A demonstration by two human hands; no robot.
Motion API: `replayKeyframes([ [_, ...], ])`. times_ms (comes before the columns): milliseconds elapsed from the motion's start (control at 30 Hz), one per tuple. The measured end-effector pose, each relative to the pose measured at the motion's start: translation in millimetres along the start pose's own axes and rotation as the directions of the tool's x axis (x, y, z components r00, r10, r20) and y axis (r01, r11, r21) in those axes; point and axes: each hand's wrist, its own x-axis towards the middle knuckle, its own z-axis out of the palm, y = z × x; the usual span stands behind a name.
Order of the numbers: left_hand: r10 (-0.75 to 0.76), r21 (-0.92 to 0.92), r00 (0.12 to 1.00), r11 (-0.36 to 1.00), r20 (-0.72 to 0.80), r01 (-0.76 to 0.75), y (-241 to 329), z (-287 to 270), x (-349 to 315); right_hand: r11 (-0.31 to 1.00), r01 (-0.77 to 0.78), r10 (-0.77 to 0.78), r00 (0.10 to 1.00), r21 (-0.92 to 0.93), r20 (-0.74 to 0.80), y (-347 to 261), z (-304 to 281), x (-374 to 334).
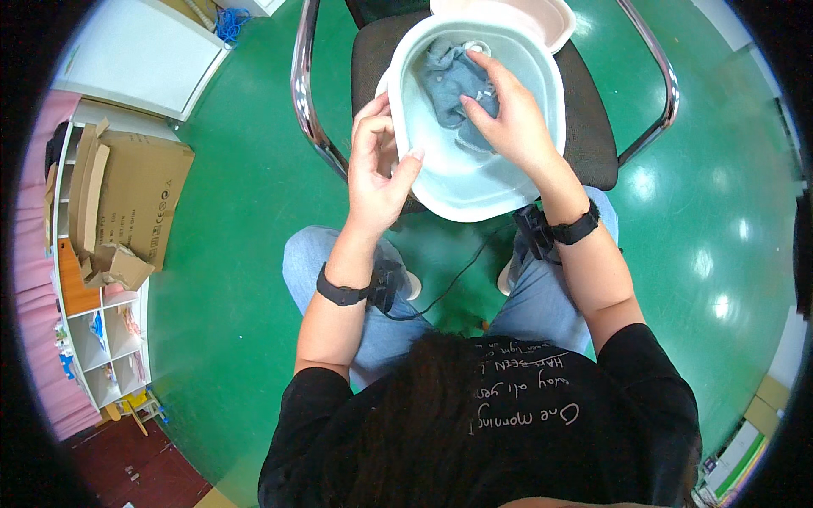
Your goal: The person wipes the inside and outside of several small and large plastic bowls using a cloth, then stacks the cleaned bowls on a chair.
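Note:
A pale blue-white plastic basin [445, 190] sits on the seat of a chair in front of me, with what looks like water in it. A wet blue-grey cloth [453, 80] lies bunched inside, toward its far left. My left hand [378, 165] grips the basin's left side, its thumb at the rim and its fingers curled along the outer wall. Over the cloth, my right hand [517, 123] reaches in from the right, thumb and index finger on the fabric with some of it between them; its other fingers are hidden. Small white bits show on the cloth by these fingers.
Behind the basin, a pale pink basin [559, 21] shares the dark chair seat [589, 127]. Chrome armrests [306, 93] flank both sides. A black cable [457, 278] hangs between my knees. At left stand an opened cardboard box [148, 190] and white shelving [123, 334].

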Motion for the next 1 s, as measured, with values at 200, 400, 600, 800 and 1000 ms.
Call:
replayKeyframes([
  [200, 0.127, -0.070, 0.988, 0.990, 0.089, -0.121, -2, -1, 1, 0.995, 0.066, -0.069, 0.997, 0.076, 0.045, -3, -1, 2],
  [400, 0.152, -0.049, 0.982, 0.988, 0.114, -0.148, -6, -4, -2, 0.966, 0.103, -0.125, 0.989, 0.239, 0.081, -7, -2, 4],
  [600, 0.188, -0.089, 0.979, 0.980, 0.084, -0.181, -5, 0, -3, 0.949, 0.092, -0.146, 0.975, 0.301, 0.164, -17, -2, 1],
  [800, 0.208, -0.036, 0.976, 0.977, -0.071, -0.210, -4, -4, -2, 0.908, 0.086, -0.268, 0.871, 0.410, 0.413, -24, -7, 2],
  [1000, 0.198, 0.036, 0.969, 0.980, -0.148, -0.195, -2, -3, 1, 0.879, 0.029, -0.282, 0.836, 0.475, 0.471, -17, -4, -3],
])
